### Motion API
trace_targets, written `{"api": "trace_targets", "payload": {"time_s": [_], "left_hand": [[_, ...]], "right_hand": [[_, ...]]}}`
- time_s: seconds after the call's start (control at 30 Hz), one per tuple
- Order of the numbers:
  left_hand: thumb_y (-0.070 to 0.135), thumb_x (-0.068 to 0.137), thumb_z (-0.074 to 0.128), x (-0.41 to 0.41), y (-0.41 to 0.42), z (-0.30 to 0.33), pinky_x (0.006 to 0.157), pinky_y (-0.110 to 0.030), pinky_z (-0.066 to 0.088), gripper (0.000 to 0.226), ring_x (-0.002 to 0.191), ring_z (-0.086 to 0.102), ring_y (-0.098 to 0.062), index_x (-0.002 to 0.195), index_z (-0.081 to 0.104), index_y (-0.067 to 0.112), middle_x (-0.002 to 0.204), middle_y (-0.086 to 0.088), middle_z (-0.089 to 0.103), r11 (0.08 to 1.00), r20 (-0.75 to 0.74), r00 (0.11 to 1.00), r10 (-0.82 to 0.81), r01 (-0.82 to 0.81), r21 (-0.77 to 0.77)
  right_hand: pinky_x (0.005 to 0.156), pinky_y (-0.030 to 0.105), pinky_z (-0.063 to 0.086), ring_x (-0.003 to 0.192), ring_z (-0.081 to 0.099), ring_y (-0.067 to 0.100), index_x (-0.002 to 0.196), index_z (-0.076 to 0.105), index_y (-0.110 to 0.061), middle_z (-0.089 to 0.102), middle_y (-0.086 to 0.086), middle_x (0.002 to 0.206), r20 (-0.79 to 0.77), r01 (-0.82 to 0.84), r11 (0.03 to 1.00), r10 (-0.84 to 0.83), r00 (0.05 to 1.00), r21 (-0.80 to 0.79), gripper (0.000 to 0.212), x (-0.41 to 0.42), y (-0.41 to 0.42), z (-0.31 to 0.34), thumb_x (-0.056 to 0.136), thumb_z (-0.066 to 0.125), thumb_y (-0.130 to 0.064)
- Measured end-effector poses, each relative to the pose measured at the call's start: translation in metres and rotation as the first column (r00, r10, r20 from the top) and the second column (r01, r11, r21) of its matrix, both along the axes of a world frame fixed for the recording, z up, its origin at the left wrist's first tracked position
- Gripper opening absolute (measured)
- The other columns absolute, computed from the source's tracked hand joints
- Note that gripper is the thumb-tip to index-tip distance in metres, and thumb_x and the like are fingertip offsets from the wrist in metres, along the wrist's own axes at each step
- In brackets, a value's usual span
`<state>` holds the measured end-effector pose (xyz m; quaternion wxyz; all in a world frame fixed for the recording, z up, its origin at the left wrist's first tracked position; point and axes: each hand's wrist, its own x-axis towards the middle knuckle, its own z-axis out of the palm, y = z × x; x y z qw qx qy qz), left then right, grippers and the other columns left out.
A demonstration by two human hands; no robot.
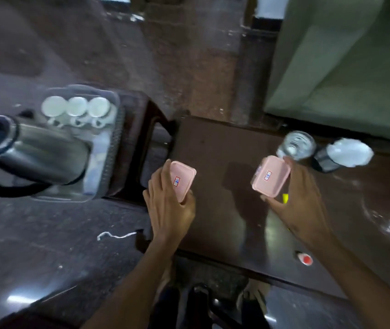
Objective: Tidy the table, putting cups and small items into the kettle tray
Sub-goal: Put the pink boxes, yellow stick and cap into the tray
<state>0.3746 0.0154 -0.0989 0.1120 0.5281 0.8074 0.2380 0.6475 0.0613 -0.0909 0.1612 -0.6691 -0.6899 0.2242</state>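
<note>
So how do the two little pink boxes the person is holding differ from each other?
The pink plastic box in the left hand sits near the table's left edge, close to the kettle tray; the pink plastic box in the right hand is held beside a clear glass. The left one is gripped along its side, the right one pinched between thumb and fingers. Both are rounded rectangles with a small white sticker.

This is looking like a lived-in room of a home or a guesthouse. A steel kettle (pixel 39 150) and three white cups (pixel 76 108) are sitting in a tray (pixel 115 119) beside a dark wooden table (pixel 224 148), and a worn stone floor (pixel 165 55) is showing beyond the table's far edge.
</note>
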Motion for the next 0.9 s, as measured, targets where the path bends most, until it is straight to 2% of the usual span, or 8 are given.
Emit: {"api": "trace_targets", "payload": {"time_s": [0.17,0.3,0.43,0.53,0.6,0.67,0.77,0.9], "left_hand": [[0.035,0.077,0.064,-0.122,-0.012,0.045,0.105,-0.047,0.041,0.088,0.127,0.051,-0.032,0.158,0.04,0.013,0.139,-0.008,0.054,0.968,-0.007,0.98,0.198,-0.194,0.156],[0.027,0.079,0.071,-0.193,-0.024,0.055,0.107,-0.048,0.04,0.087,0.129,0.05,-0.031,0.159,0.039,0.01,0.14,-0.011,0.055,0.954,-0.023,0.96,0.28,-0.276,0.121],[0.027,0.079,0.075,-0.236,-0.031,0.046,0.101,-0.048,0.046,0.074,0.121,0.056,-0.032,0.147,0.049,0.015,0.127,-0.007,0.059,0.973,-0.031,0.973,0.229,-0.23,-0.02],[0.033,0.079,0.075,-0.248,-0.028,0.035,0.096,-0.044,0.052,0.07,0.114,0.059,-0.03,0.143,0.049,0.019,0.121,-0.004,0.059,0.981,0.039,0.983,0.18,-0.177,-0.078],[0.041,0.079,0.073,-0.252,-0.022,0.029,0.091,-0.041,0.053,0.067,0.114,0.058,-0.025,0.14,0.047,0.027,0.121,0.001,0.057,0.978,0.068,0.982,0.179,-0.17,-0.121],[0.048,0.078,0.071,-0.254,-0.014,0.024,0.087,-0.041,0.053,0.065,0.116,0.058,-0.023,0.136,0.046,0.031,0.122,0.006,0.055,0.975,0.092,0.983,0.16,-0.143,-0.172],[0.054,0.076,0.076,-0.258,-0.009,0.014,0.09,-0.045,0.055,0.075,0.12,0.056,-0.024,0.139,0.044,0.029,0.126,0.005,0.053,0.958,0.152,0.977,0.152,-0.108,-0.265],[0.051,0.079,0.08,-0.257,-0.004,0.003,0.09,-0.047,0.054,0.075,0.123,0.055,-0.029,0.139,0.043,0.024,0.128,0.001,0.052,0.943,0.226,0.959,0.169,-0.091,-0.32]], "right_hand": [[0.111,0.047,0.043,0.134,0.05,0.033,0.16,0.035,-0.015,0.05,0.011,0.146,-0.162,-0.168,0.981,0.183,0.97,0.101,0.106,-0.173,0.044,0.036,0.073,0.088,-0.042],[0.108,0.045,0.047,0.134,0.049,0.028,0.152,0.038,-0.016,0.045,0.006,0.146,-0.207,-0.289,0.948,0.311,0.928,0.13,0.1,-0.287,0.062,0.057,0.072,0.088,-0.048],[0.1,0.052,0.05,0.126,0.053,0.036,0.146,0.043,-0.012,0.048,0.01,0.136,-0.078,-0.413,0.903,0.424,0.902,0.121,0.095,-0.373,0.071,0.062,0.07,0.089,-0.046],[0.104,0.053,0.047,0.13,0.05,0.037,0.155,0.034,-0.012,0.047,0.012,0.141,0.028,-0.467,0.882,0.466,0.884,0.069,0.102,-0.41,0.079,0.052,0.076,0.086,-0.049],[0.108,0.054,0.044,0.133,0.048,0.036,0.159,0.027,-0.018,0.046,0.012,0.145,0.069,-0.489,0.872,0.487,0.871,0.025,0.102,-0.426,0.084,0.042,0.08,0.082,-0.051],[0.105,0.054,0.045,0.128,0.052,0.036,0.153,0.032,-0.024,0.051,0.01,0.139,0.109,-0.51,0.86,0.506,0.856,0.017,0.092,-0.434,0.087,0.031,0.08,0.08,-0.054],[0.103,0.052,0.045,0.123,0.057,0.034,0.144,0.038,-0.027,0.056,0.009,0.131,0.219,-0.545,0.838,0.532,0.818,0.0,0.082,-0.444,0.089,0.015,0.079,0.08,-0.056],[0.106,0.048,0.04,0.124,0.058,0.03,0.142,0.041,-0.025,0.057,0.008,0.13,0.301,-0.583,0.812,0.561,0.771,-0.019,0.078,-0.448,0.095,-0.001,0.083,0.073,-0.064]]}}
